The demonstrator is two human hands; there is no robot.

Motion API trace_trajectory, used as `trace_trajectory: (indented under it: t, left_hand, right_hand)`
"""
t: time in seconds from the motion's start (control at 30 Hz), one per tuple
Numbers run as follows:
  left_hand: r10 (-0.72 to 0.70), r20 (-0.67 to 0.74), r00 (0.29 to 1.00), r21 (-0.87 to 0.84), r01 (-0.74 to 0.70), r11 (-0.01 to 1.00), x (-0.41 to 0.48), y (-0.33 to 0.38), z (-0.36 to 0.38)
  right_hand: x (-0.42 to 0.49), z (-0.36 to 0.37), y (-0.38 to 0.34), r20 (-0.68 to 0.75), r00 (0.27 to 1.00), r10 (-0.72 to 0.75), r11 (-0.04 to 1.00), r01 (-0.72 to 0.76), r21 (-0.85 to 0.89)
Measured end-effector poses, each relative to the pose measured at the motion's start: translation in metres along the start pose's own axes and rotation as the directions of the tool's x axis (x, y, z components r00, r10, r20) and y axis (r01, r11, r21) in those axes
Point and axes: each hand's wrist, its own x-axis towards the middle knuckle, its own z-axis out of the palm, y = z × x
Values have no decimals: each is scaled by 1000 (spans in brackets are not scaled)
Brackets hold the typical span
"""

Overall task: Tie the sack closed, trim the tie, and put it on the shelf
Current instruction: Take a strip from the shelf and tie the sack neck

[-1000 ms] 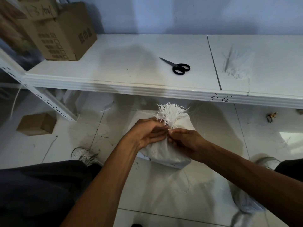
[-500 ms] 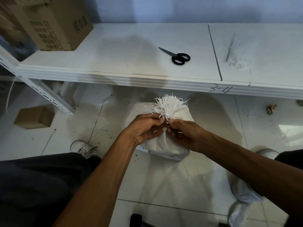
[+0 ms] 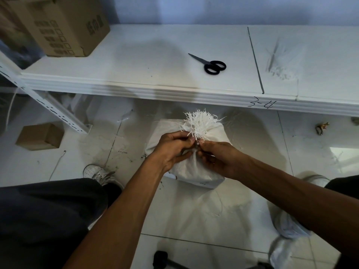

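Observation:
A white woven sack (image 3: 196, 171) stands on the tiled floor below the shelf, its frayed mouth (image 3: 200, 123) gathered into a tuft on top. My left hand (image 3: 172, 148) and my right hand (image 3: 217, 158) meet at the sack's neck just under the tuft, fingertips pinched together on something thin and white there, the tie, mostly hidden by my fingers. Black scissors (image 3: 210, 65) lie shut on the white shelf (image 3: 155, 88), well beyond my hands. A bundle of white ties (image 3: 281, 63) lies on the shelf's right panel.
A large cardboard box (image 3: 64, 28) stands at the shelf's left end. A small cardboard box (image 3: 39, 136) sits on the floor beside the shelf's slanted white upright (image 3: 58, 113). My shoes (image 3: 99, 173) flank the sack. A dark object (image 3: 161, 259) lies at the bottom.
My hands stayed pinched at the sack's neck, with small finger shifts. The camera tipped and moved closer, so the shelf and sack sit slightly differently in the frame.

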Motion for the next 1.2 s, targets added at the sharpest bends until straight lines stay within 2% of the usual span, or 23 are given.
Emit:
trace_trajectory:
  t: [0.8, 0.9, 1.0, 1.07, 1.1, 1.13, 1.2]
  left_hand:
    - [147, -31, 989, 115, -143, 983, -1, -12, 2]
    - [203, -3, 979, 145, -200, 969, -1, -12, 1]
    - [228, -8, 974, 104, -226, 969, -3, -9, 1]
    - [205, -33, 978, 53, -203, 978, -4, -9, -1]
    - [190, -42, 981, 32, -188, 982, -4, -10, -2]
    - [176, -48, 983, 8, -175, 984, -4, -11, -3]
    - [155, -47, 987, -27, -156, 987, -5, -13, -2]
  right_hand:
    - [2, 3, 0, -110, 993, 43, 999, -46, -24]
    - [4, 1, 3, -127, 992, -23, 1000, 22, -11]
    - [0, -3, 4, -51, 977, -206, 976, 201, -79]
    - [-4, -8, 4, 47, 940, -339, 903, 339, -262]
    - [-6, -10, 4, 87, 912, -400, 832, 402, -383]
    - [-6, -12, 5, 125, 873, -471, 715, 461, -526]
    - [-6, -14, 6, 203, 773, -600, 405, 513, -757]
